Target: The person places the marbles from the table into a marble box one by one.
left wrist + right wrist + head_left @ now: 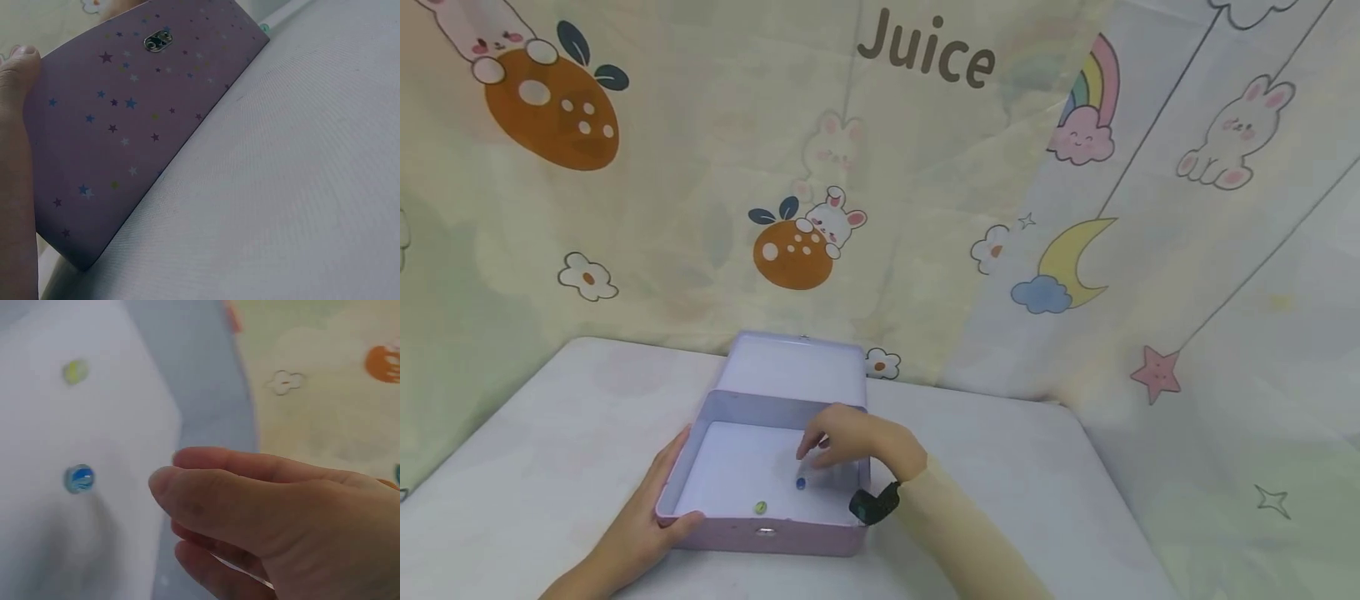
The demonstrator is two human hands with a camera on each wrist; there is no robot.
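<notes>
Since the blue marble [801, 482] lies loose on the floor of the open tin [700, 450], low in the middle of the frame, a soft two-finger pinch from above would probably suit. The right hand [842, 437] hovers over it, fingers loosely bent, empty; the left hand [651, 517] grips the tin's near-left corner. Counted: two marbles, blue and green [761, 507], one tin, on the counter [1037, 500].
</notes>
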